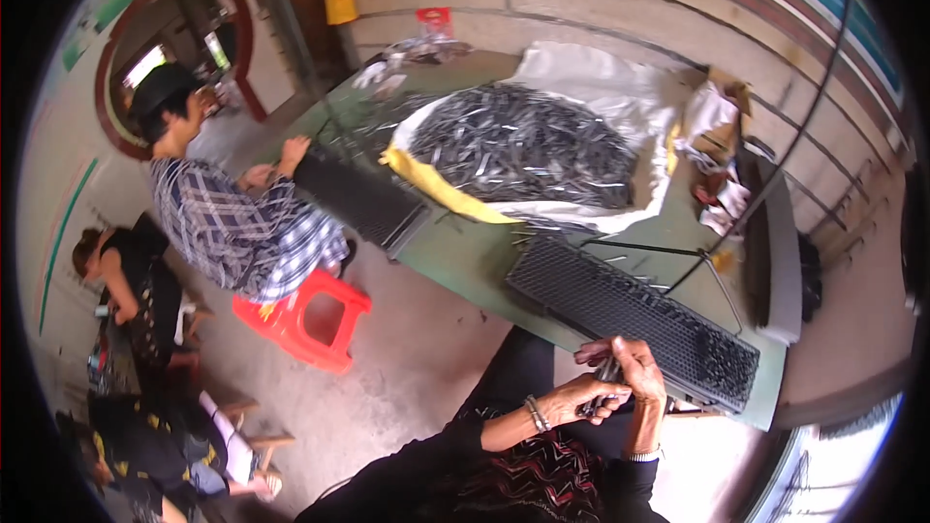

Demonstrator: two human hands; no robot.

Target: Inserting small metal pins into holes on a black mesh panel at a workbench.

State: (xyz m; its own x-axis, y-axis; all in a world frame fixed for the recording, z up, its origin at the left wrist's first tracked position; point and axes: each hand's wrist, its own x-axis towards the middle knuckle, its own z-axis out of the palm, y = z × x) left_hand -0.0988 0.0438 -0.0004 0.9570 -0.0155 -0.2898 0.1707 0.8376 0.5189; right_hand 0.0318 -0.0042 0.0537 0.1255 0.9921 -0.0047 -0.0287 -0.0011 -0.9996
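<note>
My two hands are together above my lap, at the near edge of the table. My left hand (584, 395), with a bracelet at the wrist, is closed on a small bunch of dark thin pieces (603, 380). My right hand (637, 368) is closed against the upper part of the same bunch, its fingers curled toward the left. The pieces are too small to name. Just beyond my hands lies a long black perforated tray (620, 295); dark pieces stand close together at its right end.
A white sack (596, 68) with a yellow edge lies opened on the green table (455, 257), heaped with dark, shiny strips (518, 145). A thin black pole (809, 126) slants over the tray. A co-worker (208, 194) sits on a red stool (310, 315) at another black tray (354, 194).
</note>
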